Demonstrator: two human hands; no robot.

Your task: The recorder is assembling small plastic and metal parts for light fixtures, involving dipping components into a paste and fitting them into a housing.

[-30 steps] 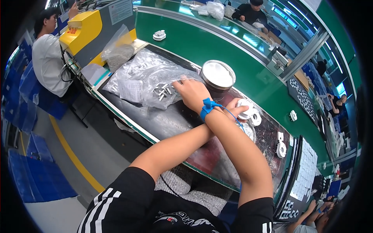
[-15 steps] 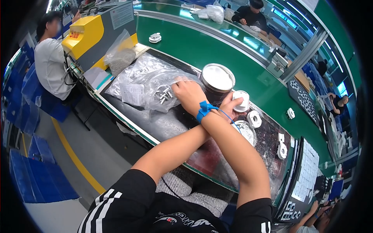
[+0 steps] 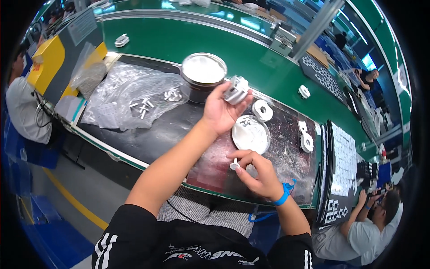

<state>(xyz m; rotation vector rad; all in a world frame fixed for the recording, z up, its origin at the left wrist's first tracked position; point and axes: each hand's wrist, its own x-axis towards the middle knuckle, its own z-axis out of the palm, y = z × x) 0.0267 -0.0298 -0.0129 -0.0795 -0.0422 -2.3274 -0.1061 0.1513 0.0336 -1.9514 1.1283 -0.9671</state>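
Observation:
My left hand (image 3: 219, 110) is raised just right of a tin of white paste (image 3: 204, 69), its fingers curled round a white plastic housing (image 3: 236, 90). Nearer to me, my right hand (image 3: 259, 174), with a blue strap at the wrist, pinches a small white pin with a round flat head (image 3: 234, 165) between thumb and fingers. Between the hands and beyond them lies a round dish with white paste (image 3: 251, 135). A white ring-shaped part (image 3: 262, 110) sits behind that dish. On the left, more white pins (image 3: 144, 107) lie on a clear plastic bag (image 3: 127, 85).
Another white part (image 3: 306, 141) rests at the mat's right, beside a black rack with a printed sheet (image 3: 344, 161). A yellow and grey machine (image 3: 49, 58) stands far left. Beyond the mat runs a green belt (image 3: 156, 38) carrying white parts. People sit at both sides.
My arms have uncrossed. The right hand came back from the bag towards me with a pin in it. My left hand moved left, still holding the housing, now turned. The view has shifted right.

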